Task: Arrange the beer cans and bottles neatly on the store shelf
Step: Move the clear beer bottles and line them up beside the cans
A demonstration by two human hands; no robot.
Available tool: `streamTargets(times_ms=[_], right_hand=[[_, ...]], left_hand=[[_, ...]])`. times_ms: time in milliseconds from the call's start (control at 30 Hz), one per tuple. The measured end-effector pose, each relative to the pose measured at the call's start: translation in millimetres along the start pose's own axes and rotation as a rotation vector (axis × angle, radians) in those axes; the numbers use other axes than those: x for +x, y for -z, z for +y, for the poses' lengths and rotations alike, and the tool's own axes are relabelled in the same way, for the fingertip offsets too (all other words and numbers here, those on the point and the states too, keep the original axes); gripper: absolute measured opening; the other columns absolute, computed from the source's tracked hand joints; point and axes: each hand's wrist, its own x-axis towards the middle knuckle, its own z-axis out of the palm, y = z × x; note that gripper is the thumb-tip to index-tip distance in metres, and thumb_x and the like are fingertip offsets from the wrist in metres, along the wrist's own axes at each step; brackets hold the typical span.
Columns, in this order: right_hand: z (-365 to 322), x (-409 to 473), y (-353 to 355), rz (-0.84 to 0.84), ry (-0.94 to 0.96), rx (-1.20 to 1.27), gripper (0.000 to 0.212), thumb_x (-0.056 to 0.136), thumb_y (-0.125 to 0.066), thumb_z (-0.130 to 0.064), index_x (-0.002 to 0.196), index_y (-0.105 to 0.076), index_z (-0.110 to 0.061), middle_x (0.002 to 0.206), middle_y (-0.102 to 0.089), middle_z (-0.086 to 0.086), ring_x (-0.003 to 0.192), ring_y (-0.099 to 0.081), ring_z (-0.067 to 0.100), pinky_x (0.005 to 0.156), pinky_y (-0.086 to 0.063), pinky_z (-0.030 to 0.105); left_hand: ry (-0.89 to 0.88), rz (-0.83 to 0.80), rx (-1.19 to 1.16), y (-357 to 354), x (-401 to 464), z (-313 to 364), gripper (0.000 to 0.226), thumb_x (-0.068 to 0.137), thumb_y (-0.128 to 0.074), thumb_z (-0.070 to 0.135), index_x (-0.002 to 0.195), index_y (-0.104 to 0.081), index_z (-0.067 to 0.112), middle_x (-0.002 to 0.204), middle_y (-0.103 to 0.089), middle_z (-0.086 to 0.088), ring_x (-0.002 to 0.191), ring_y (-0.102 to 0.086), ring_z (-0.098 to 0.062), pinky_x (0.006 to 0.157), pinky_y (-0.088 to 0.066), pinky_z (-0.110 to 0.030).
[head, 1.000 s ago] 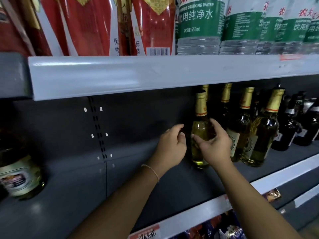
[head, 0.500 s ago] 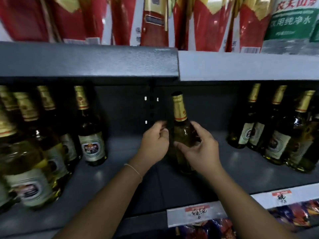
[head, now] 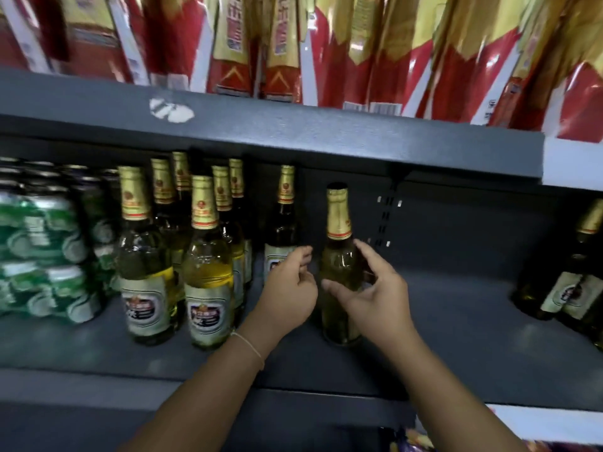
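A beer bottle (head: 340, 220) with a gold foil neck and pale beer stands upright on the dark grey shelf (head: 456, 340), near its middle. My right hand (head: 375, 298) wraps its body, thumb in front and fingers behind. My left hand (head: 287, 288) is loosely curled just left of the bottle, with a thin gap between them and nothing in it. Behind that hand stands a labelled bottle (head: 286, 216). A cluster of several matching bottles (head: 208, 256) is further left, then stacked green beer cans (head: 42, 256).
More bottles (head: 574, 288) stand at the far right, with bare shelf between them and the held bottle. The upper shelf's front edge (head: 293, 132) hangs low over the bottle tops. Red and gold packages (head: 359, 50) fill the shelf above.
The bottle has travelled left along the shelf with both hands, from the right-hand group to beside the left-hand cluster, and it now rests on the shelf. The green cans have come into view.
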Motion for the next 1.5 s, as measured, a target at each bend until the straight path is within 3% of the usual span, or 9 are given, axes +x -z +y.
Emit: streamTargets(times_ms=[133,300,467,733,933,1033,1133,1333,1500], right_hand=[[-15,1,-28,-0.044,-0.041,0.070,0.074,0.065,-0.091,-0.028,0.130,-0.056,-0.038,0.123,-0.065,-0.014,0.117,-0.060,0.004,0.102,-0.051,0.037],[-31,2,-58,-0.068,-0.117,0.208,0.077,0.067,-0.090,-0.013,0.136,-0.055,-0.024,0.114,-0.069,-0.010,0.104,-0.067,0.001,0.095,-0.056,0.035],[-37,6,-78,-0.055,-0.128,0.251,0.066,0.070,-0.087,-0.008,0.126,-0.059,-0.029,0.101,-0.073,-0.018,0.097,-0.068,-0.003,0.088,-0.056,0.023],[-35,17,-93,-0.047,-0.136,0.283,0.052,0.073,-0.085,-0.006,0.112,-0.061,-0.030,0.090,-0.074,-0.018,0.087,-0.071,0.002,0.073,-0.056,0.016],[-30,16,-90,-0.099,-0.112,0.271,0.056,0.073,-0.086,-0.014,0.109,-0.054,-0.042,0.102,-0.071,-0.015,0.097,-0.067,-0.004,0.082,-0.055,0.017],[-22,9,-87,-0.158,-0.110,0.348,0.066,0.076,-0.081,-0.014,0.127,-0.046,-0.037,0.116,-0.066,-0.019,0.109,-0.061,-0.008,0.087,-0.048,0.008],[-4,-1,-87,-0.225,-0.146,0.393,0.078,0.076,-0.076,-0.025,0.142,-0.036,-0.031,0.131,-0.060,-0.016,0.121,-0.056,-0.004,0.098,-0.047,0.015],[32,-17,-94,-0.293,-0.222,0.405,0.065,0.084,-0.064,-0.023,0.143,-0.039,-0.031,0.133,-0.062,-0.015,0.127,-0.054,0.002,0.097,-0.044,0.012],[41,-24,-97,-0.334,-0.230,0.335,0.066,0.092,-0.060,-0.037,0.151,-0.035,-0.021,0.144,-0.055,-0.005,0.135,-0.048,0.011,0.115,-0.038,0.043]], left_hand=[[-0.014,0.004,-0.037,25,-10,-15,0.057,0.079,-0.043,0.015,0.136,-0.046,0.012,0.131,-0.056,-0.003,0.125,-0.051,-0.014,0.108,-0.041,-0.034],[-0.009,-0.006,-0.027,52,-23,-25,0.048,0.085,-0.042,-0.007,0.119,-0.045,0.027,0.107,-0.056,0.020,0.098,-0.051,0.019,0.084,-0.040,-0.002],[-0.016,0.006,-0.012,63,-30,-29,0.053,0.087,-0.043,-0.010,0.117,-0.041,0.033,0.097,-0.046,0.031,0.087,-0.047,0.028,0.073,-0.037,0.004],[0.049,-0.048,0.129,49,-30,-46,0.055,0.088,-0.049,0.014,0.138,-0.034,0.031,0.122,-0.043,0.016,0.119,-0.044,-0.005,0.101,-0.033,-0.020],[0.044,0.013,0.164,36,-26,-68,0.058,0.083,-0.056,0.023,0.137,-0.034,0.032,0.122,-0.054,0.013,0.115,-0.052,-0.005,0.101,-0.046,-0.031],[0.022,0.009,0.217,31,-32,-74,0.077,0.086,-0.058,0.023,0.150,-0.015,0.024,0.138,-0.034,0.019,0.127,-0.029,0.006,0.110,-0.024,-0.013],[0.001,0.008,0.262,27,-35,-80,0.085,0.089,-0.055,0.024,0.153,0.001,0.020,0.150,-0.020,0.013,0.125,-0.008,0.011,0.096,0.004,0.005],[0.002,0.023,0.265,23,-31,-92,0.085,0.091,-0.052,0.030,0.152,0.007,0.023,0.160,-0.008,0.007,0.142,-0.005,0.000,0.107,0.003,-0.009],[-0.035,0.043,0.284,23,-29,-98,0.078,0.093,-0.053,0.037,0.153,-0.006,0.020,0.155,-0.021,0.007,0.128,-0.010,0.010,0.095,0.005,0.007]])
